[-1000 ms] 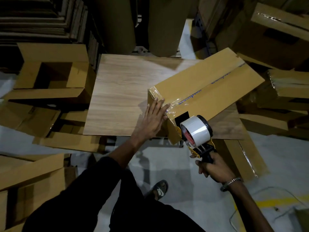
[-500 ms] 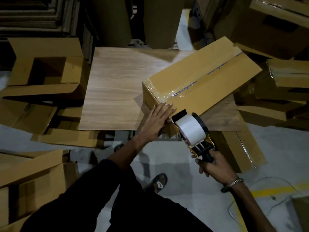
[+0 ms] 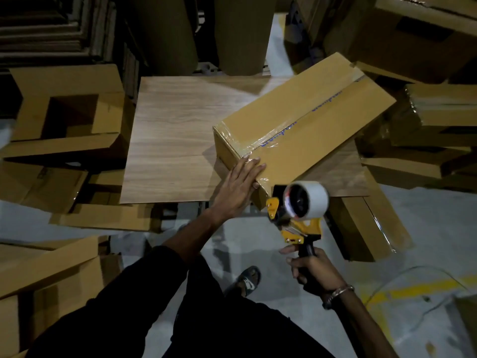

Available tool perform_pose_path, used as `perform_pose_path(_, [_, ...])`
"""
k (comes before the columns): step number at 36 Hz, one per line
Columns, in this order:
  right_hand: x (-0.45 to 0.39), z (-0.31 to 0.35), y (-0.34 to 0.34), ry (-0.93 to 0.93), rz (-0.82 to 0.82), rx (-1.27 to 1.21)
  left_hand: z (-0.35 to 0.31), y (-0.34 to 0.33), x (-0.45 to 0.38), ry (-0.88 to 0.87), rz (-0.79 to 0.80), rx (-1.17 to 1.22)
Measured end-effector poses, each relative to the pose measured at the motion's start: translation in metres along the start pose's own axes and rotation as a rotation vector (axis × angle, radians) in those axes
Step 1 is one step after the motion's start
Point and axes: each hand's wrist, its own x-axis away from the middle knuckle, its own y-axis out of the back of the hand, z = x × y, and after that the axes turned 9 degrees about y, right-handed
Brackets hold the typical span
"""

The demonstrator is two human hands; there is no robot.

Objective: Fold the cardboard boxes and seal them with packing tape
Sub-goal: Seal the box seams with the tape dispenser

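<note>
A long closed cardboard box [image 3: 317,135] lies slantwise on the wooden table [image 3: 175,140], its centre seam covered with clear tape that wraps over the near end. My left hand [image 3: 238,187] presses flat with straight fingers on the box's near end, over the tape. My right hand [image 3: 313,268] grips the black handle of a yellow tape dispenser [image 3: 300,210] with a white tape roll. The dispenser hangs just off the box's near corner, apart from it.
Open and flat cardboard boxes [image 3: 67,120] lie on the floor to the left, more of them [image 3: 438,130] stacked to the right. A taped box [image 3: 366,226] leans under the table's right edge. Big cardboard rolls [image 3: 240,32] stand behind the table. My sandalled foot [image 3: 245,280] is below.
The dispenser has pulled back from the box's near end towards me and turned sideways. My left hand has slid along the end face, smoothing the tape.
</note>
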Motion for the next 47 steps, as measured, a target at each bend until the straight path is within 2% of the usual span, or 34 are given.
perform_pose_path(5, [0.007,-0.043,0.000,-0.085,-0.090,0.043,-0.001,0.003,0.001,-0.007,0.020,0.003])
perform_pose_path(9, [0.012,-0.054,0.003,-0.022,-0.181,-0.007,-0.003,0.007,0.002,-0.025,0.034,-0.008])
perform_pose_path(14, [0.010,-0.030,0.013,0.099,-0.242,-0.061,-0.017,0.010,0.007,0.001,0.099,-0.089])
perform_pose_path(18, [0.008,0.009,0.021,0.205,-0.229,-0.081,-0.032,-0.005,0.020,-0.101,0.124,-0.240])
perform_pose_path(28, [-0.005,0.078,0.021,0.356,-0.164,-0.109,-0.096,-0.058,0.046,0.391,-0.029,0.136])
perform_pose_path(32, [-0.017,0.091,0.020,0.389,-0.128,-0.129,-0.112,-0.076,0.052,0.606,0.007,0.307])
perform_pose_path(35, [-0.021,0.102,0.025,0.403,-0.093,-0.107,-0.105,-0.087,0.067,0.627,0.111,0.248])
perform_pose_path(37, [-0.022,0.111,0.031,0.415,-0.067,-0.087,-0.100,-0.089,0.076,0.615,0.120,0.251])
perform_pose_path(40, [-0.019,0.123,0.043,0.443,-0.039,-0.057,-0.098,-0.077,0.077,0.735,0.032,0.365])
perform_pose_path(43, [-0.018,0.136,0.055,0.468,-0.026,-0.033,-0.102,-0.058,0.059,0.872,-0.128,0.524])
perform_pose_path(47, [-0.029,0.158,0.074,0.479,-0.023,0.008,-0.122,-0.031,0.012,0.890,-0.299,0.716])
